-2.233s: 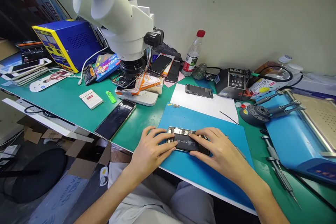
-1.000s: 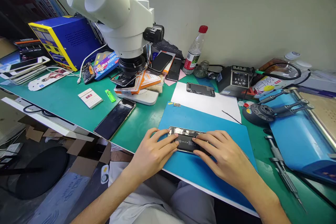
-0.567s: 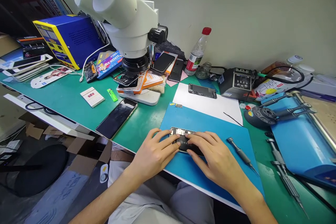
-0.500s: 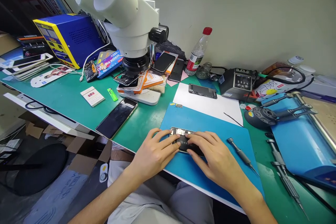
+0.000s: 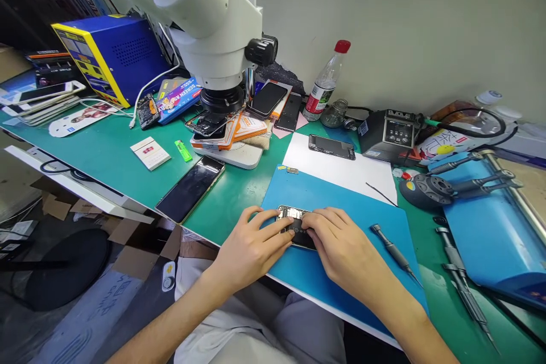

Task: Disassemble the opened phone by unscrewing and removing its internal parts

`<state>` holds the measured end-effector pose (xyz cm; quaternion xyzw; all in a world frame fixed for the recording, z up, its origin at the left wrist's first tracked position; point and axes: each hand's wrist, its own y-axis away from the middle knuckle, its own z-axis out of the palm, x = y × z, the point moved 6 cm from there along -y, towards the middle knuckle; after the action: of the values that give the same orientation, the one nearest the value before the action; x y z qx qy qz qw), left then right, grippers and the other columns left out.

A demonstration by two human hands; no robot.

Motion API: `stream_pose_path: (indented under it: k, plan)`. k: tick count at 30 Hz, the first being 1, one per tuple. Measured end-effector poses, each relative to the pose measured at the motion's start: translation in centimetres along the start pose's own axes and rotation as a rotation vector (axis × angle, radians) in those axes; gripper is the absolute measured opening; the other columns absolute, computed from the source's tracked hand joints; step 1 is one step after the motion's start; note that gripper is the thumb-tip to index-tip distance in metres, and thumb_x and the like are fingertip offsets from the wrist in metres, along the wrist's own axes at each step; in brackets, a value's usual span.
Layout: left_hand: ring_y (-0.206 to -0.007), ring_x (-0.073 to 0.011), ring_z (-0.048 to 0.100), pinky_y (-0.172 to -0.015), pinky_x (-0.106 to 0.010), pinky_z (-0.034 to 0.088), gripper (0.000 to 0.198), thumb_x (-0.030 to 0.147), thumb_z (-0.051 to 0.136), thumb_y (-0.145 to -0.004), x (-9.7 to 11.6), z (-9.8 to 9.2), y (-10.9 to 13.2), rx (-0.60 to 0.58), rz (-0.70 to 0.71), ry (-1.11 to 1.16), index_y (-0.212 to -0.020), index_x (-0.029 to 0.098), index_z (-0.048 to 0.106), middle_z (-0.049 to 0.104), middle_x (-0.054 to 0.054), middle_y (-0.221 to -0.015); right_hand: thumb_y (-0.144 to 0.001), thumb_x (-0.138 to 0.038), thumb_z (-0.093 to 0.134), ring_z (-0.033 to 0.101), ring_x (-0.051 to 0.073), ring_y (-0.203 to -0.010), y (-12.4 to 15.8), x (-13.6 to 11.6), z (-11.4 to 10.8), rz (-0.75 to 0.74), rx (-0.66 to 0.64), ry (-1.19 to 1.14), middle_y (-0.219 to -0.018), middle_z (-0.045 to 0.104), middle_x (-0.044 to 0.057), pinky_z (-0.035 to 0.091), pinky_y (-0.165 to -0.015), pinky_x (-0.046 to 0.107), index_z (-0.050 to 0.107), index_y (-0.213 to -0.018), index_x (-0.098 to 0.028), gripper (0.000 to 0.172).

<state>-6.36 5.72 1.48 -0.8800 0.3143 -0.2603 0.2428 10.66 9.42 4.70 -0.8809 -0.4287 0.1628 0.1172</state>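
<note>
An opened phone [image 5: 301,237] lies on the blue mat [image 5: 336,199], its black battery and inner parts showing. My left hand [image 5: 251,244] rests at the phone's left end, fingers bent and apart, with the fingertips on its edge and inner parts. Over the phone's right part is my right hand [image 5: 343,247], thumb and fingers pressed together at the middle; whatever may be between those tips is too small to make out. A grey screwdriver [image 5: 394,252] lies on the mat to the right of my right hand.
A white sheet [image 5: 341,168] behind the mat bears a detached screen [image 5: 331,147]. The microscope [image 5: 213,34] stands at back left, a dark phone [image 5: 190,189] in front of it. More screwdrivers [image 5: 463,284] lie at right, near a round tool holder [image 5: 426,190].
The thumb and fingers of my right hand have drawn together over the phone. My left hand keeps its place. The view has shifted slightly.
</note>
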Motion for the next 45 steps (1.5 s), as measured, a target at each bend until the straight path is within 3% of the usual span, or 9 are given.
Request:
stream_pose_path:
  k: [5,7,11,14,18,23,28,34,45]
  plan:
    - [-0.128,-0.0263,0.071,-0.11,-0.047,0.045,0.017,0.024,0.06,-0.115,-0.1,0.2,0.2,-0.03,-0.024,-0.003,-0.124,0.022,0.075,0.081,0.0,-0.141,-0.102,-0.001,0.052,0.073,0.022,-0.109,1.1,0.5,-1.1,-0.005,0.072,-0.02,-0.119,0.079,0.004,0.059,-0.106,0.043,0.067,-0.124,-0.023,0.035]
    - [-0.129,-0.0261,0.07,-0.11,-0.047,0.045,0.017,0.027,0.058,-0.116,0.0,0.0,-0.1,-0.058,-0.042,-0.007,-0.123,0.022,0.074,0.081,-0.001,-0.139,-0.103,-0.003,0.055,0.073,0.023,-0.112,2.5,1.2,-2.1,0.055,0.184,-0.012,-0.118,0.08,0.004,0.059,-0.105,0.043,0.068,-0.124,-0.025,0.033]
    - [-0.131,-0.0263,0.068,-0.11,-0.046,0.047,0.025,0.039,0.059,-0.116,0.2,-0.3,-1.3,-0.161,-0.035,-0.023,-0.131,0.021,0.07,0.078,-0.004,-0.139,-0.101,-0.001,0.058,0.073,0.024,-0.104,6.1,2.7,-3.9,0.249,0.524,0.03,-0.11,0.078,0.008,0.06,-0.09,0.041,0.066,-0.128,-0.022,0.035]
    - [-0.132,-0.0311,0.066,-0.107,-0.049,0.049,0.037,0.043,0.063,-0.114,0.1,0.0,-2.5,-0.221,-0.002,-0.059,-0.144,0.021,0.067,0.073,-0.01,-0.146,-0.101,-0.001,0.057,0.074,0.024,-0.097,7.4,2.8,-4.1,0.297,0.624,0.056,-0.105,0.077,0.007,0.061,-0.084,0.041,0.066,-0.127,-0.024,0.035]
    - [-0.132,-0.0359,0.066,-0.108,-0.055,0.05,0.04,0.044,0.068,-0.111,-0.2,1.0,-3.2,-0.256,0.079,-0.098,-0.146,0.024,0.07,0.072,-0.013,-0.149,-0.102,-0.005,0.057,0.076,0.023,-0.095,6.7,1.7,-3.7,0.233,0.486,0.064,-0.104,0.08,0.006,0.062,-0.086,0.042,0.067,-0.12,-0.025,0.029]
    - [-0.142,-0.0324,0.062,-0.117,-0.052,0.048,0.038,0.038,0.064,-0.113,0.0,1.4,-2.7,-0.266,0.192,-0.096,-0.149,0.026,0.069,0.068,-0.011,-0.156,-0.101,-0.003,0.054,0.078,0.023,-0.112,6.4,-1.4,-2.6,0.113,0.309,0.093,-0.114,0.084,0.005,0.06,-0.1,0.044,0.068,-0.12,-0.021,0.029]
    - [-0.135,-0.0312,0.064,-0.117,-0.052,0.047,0.03,0.035,0.064,-0.113,0.8,1.1,-2.7,-0.248,0.206,-0.098,-0.141,0.027,0.073,0.073,-0.008,-0.147,-0.102,-0.003,0.055,0.078,0.024,-0.11,6.9,-2.0,-1.4,0.112,0.278,0.097,-0.116,0.084,0.007,0.059,-0.104,0.046,0.069,-0.118,-0.019,0.027]
    - [-0.135,-0.0308,0.064,-0.117,-0.051,0.048,0.028,0.034,0.069,-0.11,1.8,1.1,-3.3,-0.229,0.138,-0.063,-0.136,0.023,0.073,0.074,-0.01,-0.141,-0.104,-0.003,0.053,0.077,0.021,-0.105,6.6,-1.5,-1.6,0.095,0.276,0.074,-0.111,0.083,0.006,0.058,-0.108,0.046,0.068,-0.115,-0.019,0.026]
    - [-0.145,-0.0295,0.06,-0.122,-0.052,0.044,0.016,0.04,0.071,-0.11,1.8,1.4,-3.8,-0.266,0.12,-0.054,-0.12,0.029,0.078,0.072,-0.003,-0.149,-0.104,-0.012,0.061,0.074,0.023,-0.107,6.6,-0.8,-2.0,0.11,0.342,0.016,-0.112,0.08,0.007,0.062,-0.097,0.044,0.07,-0.133,-0.02,0.031]
